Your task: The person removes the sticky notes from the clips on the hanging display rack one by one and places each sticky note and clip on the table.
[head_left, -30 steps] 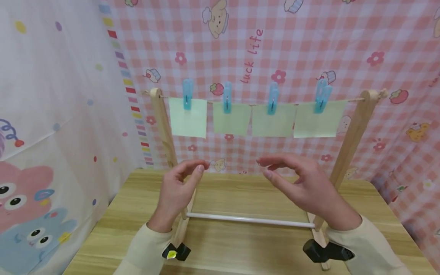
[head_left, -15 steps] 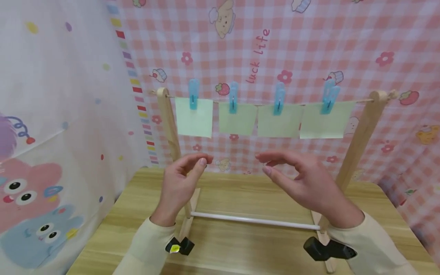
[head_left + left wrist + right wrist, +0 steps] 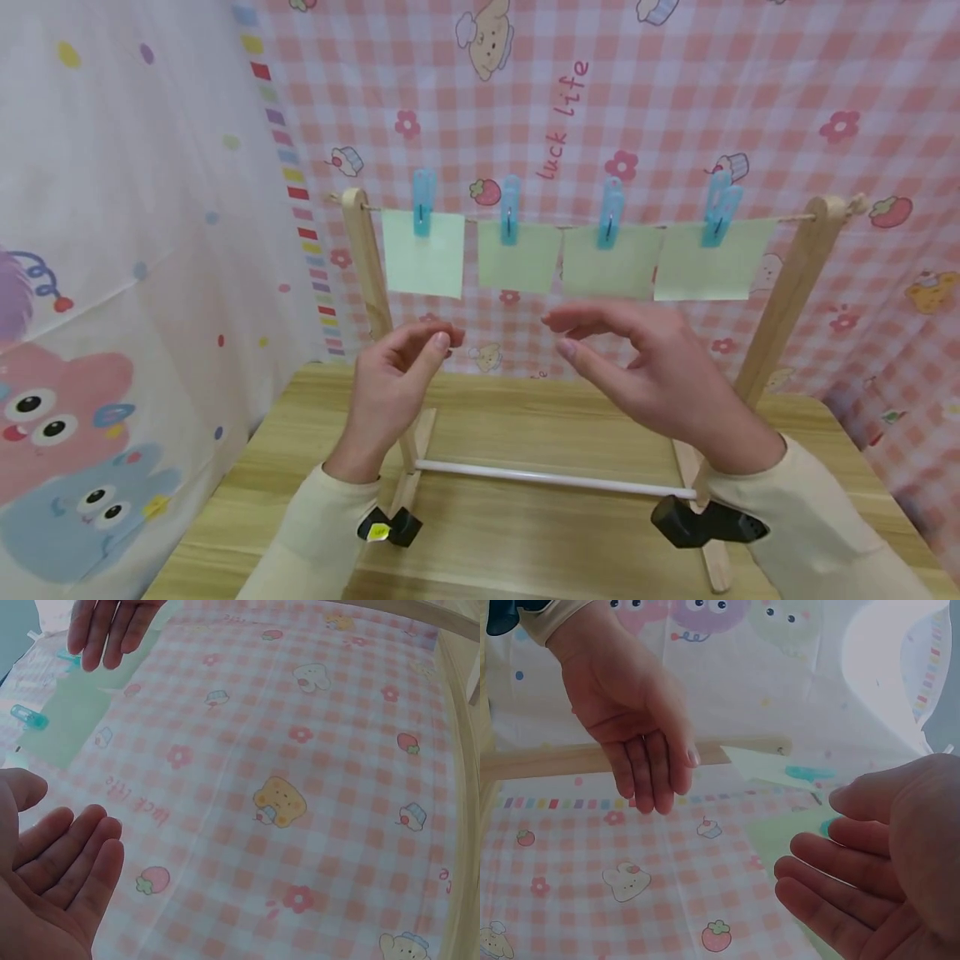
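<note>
My left hand (image 3: pixel 390 383) hovers in front of the rack's left side, fingers loosely bent and nothing in its grasp. On the other side, my right hand (image 3: pixel 652 375) is held level with it, thumb apart from the fingers and holding nothing. Both hands are below a row of pale green paper squares (image 3: pixel 423 262) hanging from a thin string (image 3: pixel 793 218). Each square has a blue clothespin (image 3: pixel 510 212) at its top; two clothespins overlap on the rightmost one. In the right wrist view, both the right hand (image 3: pixel 900 862) and the left hand (image 3: pixel 641 712) have bare palms.
The string runs between two wooden posts (image 3: pixel 791 292) of a rack standing on a wood-grain table (image 3: pixel 540 558). A white rod (image 3: pixel 555 477) joins the posts low down. Behind hangs a pink checked cloth (image 3: pixel 525 108), with a white printed cloth (image 3: pixel 172 192) at left.
Both hands have risen slightly towards the papers, and the right hand has drifted a little left. The head view has shifted slightly. The papers and clothespins hang as before.
</note>
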Tool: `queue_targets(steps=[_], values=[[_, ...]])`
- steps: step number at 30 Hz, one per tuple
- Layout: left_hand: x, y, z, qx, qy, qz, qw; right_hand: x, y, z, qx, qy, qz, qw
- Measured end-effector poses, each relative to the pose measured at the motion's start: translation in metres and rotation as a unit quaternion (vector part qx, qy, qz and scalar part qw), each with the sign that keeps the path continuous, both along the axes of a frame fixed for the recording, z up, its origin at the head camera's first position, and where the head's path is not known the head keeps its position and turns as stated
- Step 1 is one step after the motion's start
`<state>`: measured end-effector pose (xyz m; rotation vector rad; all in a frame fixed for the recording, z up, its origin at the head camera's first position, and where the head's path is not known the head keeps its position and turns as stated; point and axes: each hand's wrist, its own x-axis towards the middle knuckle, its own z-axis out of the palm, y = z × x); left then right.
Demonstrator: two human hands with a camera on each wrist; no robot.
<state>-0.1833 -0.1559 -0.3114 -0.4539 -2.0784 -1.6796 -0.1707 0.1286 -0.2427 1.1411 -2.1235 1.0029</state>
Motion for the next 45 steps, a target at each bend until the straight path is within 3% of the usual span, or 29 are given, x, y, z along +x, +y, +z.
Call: queue_targets(steps=[5, 14, 21, 25, 31, 45], values=[[-0.002, 0.0, 0.002, 0.021, -0.012, -0.002, 0.9997, 0.003, -0.004, 0.006, 0.012, -0.016, -0.027, 0.999], [-0.005, -0.003, 0.004, 0.063, -0.018, 0.001, 0.9979, 0.003, -0.013, 0.019, 0.017, 0.003, -0.021, 1.0], [-0.005, 0.0, 0.011, 0.128, -0.038, -0.039, 0.9903, 0.003, -0.025, 0.029, 0.017, -0.008, -0.004, 1.0], [-0.007, 0.003, 0.013, 0.173, -0.044, -0.062, 0.982, 0.002, -0.031, 0.035, 0.023, -0.005, -0.007, 1.0], [-0.009, 0.004, 0.014, 0.254, -0.058, -0.083, 0.9619, 0.002, -0.037, 0.043, 0.02, -0.006, -0.008, 1.0], [-0.011, 0.01, 0.018, 0.362, -0.062, -0.105, 0.9242, 0.002, -0.052, 0.061, 0.017, 0.004, -0.007, 1.0]])
